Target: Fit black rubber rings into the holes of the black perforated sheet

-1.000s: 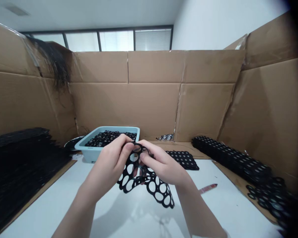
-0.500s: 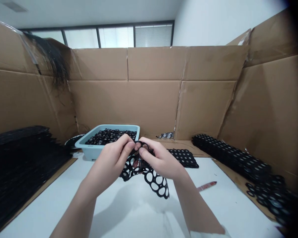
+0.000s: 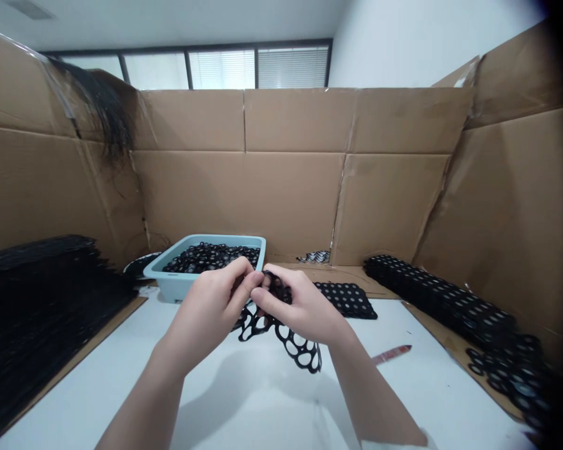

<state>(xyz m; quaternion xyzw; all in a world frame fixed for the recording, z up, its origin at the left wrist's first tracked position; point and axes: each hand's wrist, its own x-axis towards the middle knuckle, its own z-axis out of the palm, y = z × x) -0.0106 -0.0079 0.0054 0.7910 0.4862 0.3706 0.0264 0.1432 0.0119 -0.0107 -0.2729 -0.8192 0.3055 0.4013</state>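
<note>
Both my hands meet above the white table, working on a black sheet with round holes. My left hand is closed, its thumb and forefinger pinching the sheet's upper edge. My right hand is closed on the same sheet, its thumb lying close to the left fingertips. Part of the sheet hangs below the hands in an open ring pattern, and the rest is bunched up and hidden by the fingers. Just behind my left hand stands a light blue basin filled with small black rings.
A flat black holed piece lies behind my right hand. A long black holed stack runs along the right side, with loose black rings near it. A reddish pointed tool lies on the table. Dark piled material fills the left.
My fingertips have drawn closer together on the sheet, the right thumb moving left toward the left thumb. Less of the sheet's middle shows between the hands.
</note>
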